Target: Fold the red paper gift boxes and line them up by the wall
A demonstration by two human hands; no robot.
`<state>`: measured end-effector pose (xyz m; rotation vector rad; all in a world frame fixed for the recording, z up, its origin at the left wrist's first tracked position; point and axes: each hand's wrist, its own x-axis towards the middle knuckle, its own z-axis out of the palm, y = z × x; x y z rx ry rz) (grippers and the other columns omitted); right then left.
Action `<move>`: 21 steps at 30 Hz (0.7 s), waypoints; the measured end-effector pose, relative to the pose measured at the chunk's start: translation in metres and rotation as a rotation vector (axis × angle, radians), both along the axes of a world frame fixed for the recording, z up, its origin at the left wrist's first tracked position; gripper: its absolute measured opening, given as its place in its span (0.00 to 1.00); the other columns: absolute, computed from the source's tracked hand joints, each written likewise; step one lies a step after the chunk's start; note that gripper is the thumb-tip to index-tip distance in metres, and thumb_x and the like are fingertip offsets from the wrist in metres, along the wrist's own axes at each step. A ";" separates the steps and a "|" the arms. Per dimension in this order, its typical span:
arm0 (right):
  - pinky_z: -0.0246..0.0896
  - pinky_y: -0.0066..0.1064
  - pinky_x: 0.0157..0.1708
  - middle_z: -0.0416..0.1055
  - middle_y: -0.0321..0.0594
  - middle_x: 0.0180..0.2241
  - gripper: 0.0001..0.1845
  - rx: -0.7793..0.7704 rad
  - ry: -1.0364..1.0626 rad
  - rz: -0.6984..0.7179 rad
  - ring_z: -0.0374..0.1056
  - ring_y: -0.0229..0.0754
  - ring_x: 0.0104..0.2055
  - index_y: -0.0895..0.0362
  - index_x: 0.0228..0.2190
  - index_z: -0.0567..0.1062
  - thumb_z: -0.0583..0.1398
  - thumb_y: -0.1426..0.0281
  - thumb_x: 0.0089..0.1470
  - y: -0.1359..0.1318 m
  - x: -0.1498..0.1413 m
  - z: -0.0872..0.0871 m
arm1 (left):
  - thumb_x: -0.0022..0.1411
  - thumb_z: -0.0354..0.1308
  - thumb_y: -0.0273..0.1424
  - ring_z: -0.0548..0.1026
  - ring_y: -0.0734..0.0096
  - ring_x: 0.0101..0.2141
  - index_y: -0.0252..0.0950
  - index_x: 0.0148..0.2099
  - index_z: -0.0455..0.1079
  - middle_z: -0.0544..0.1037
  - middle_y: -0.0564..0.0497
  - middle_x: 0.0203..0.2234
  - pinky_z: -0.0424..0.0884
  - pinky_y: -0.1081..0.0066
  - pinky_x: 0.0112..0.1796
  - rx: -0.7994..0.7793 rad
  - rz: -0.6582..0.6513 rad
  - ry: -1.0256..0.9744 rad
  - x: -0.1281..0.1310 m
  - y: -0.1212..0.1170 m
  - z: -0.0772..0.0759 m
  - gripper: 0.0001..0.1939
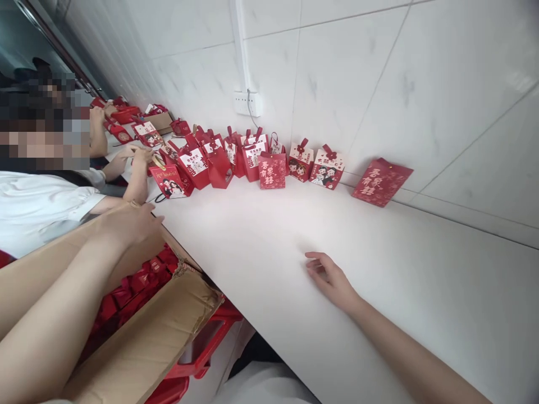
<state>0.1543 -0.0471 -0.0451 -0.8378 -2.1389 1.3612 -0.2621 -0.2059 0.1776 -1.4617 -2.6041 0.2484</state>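
Our left hand (133, 225) is over the big cardboard box (155, 331); our right hand (332, 278) is well away from it.
The box is at the lower left of the frame, its long way running from the bottom left corner up toward the middle. Red packs (141, 280) lie inside, just below and to the right of our left hand, so that hand is much nearer. Our left arm slants up across the box, fingers pointing right, a bit bent. We see nothing in them, but they are blurry, and we cannot tell if they touch the flap. Our right hand is at the middle right, loosely curled with nothing in it, by the tabletop (252, 247). A row of red gift boxes (219, 168) stands higher up.
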 end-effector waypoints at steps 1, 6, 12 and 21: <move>0.67 0.41 0.47 0.69 0.42 0.45 0.18 0.008 0.014 0.005 0.68 0.44 0.47 0.49 0.53 0.64 0.52 0.62 0.61 0.001 0.000 -0.001 | 0.68 0.47 0.45 0.72 0.55 0.48 0.25 0.53 0.65 0.74 0.47 0.42 0.67 0.50 0.48 -0.003 0.030 0.032 0.006 0.012 0.008 0.26; 0.67 0.41 0.46 0.68 0.44 0.46 0.18 0.029 0.092 0.012 0.68 0.45 0.47 0.50 0.52 0.65 0.53 0.64 0.60 0.005 -0.002 -0.001 | 0.66 0.39 0.51 0.69 0.62 0.51 0.28 0.58 0.61 0.72 0.53 0.47 0.60 0.57 0.53 0.060 -0.220 -0.081 0.058 0.101 0.030 0.34; 0.68 0.39 0.44 0.67 0.43 0.45 0.15 0.012 0.163 0.012 0.69 0.44 0.45 0.51 0.48 0.68 0.54 0.66 0.59 0.007 -0.005 -0.004 | 0.58 0.55 0.42 0.76 0.65 0.39 0.34 0.47 0.72 0.78 0.46 0.40 0.72 0.66 0.43 0.168 -0.315 -0.909 0.130 0.215 -0.053 0.20; 0.65 0.40 0.46 0.68 0.45 0.49 0.15 0.077 0.336 -0.394 0.66 0.47 0.50 0.53 0.44 0.68 0.57 0.63 0.55 0.090 0.008 0.044 | 0.61 0.52 0.27 0.72 0.66 0.50 0.39 0.50 0.70 0.72 0.46 0.49 0.71 0.65 0.48 0.547 -0.530 -0.968 0.235 0.224 -0.203 0.15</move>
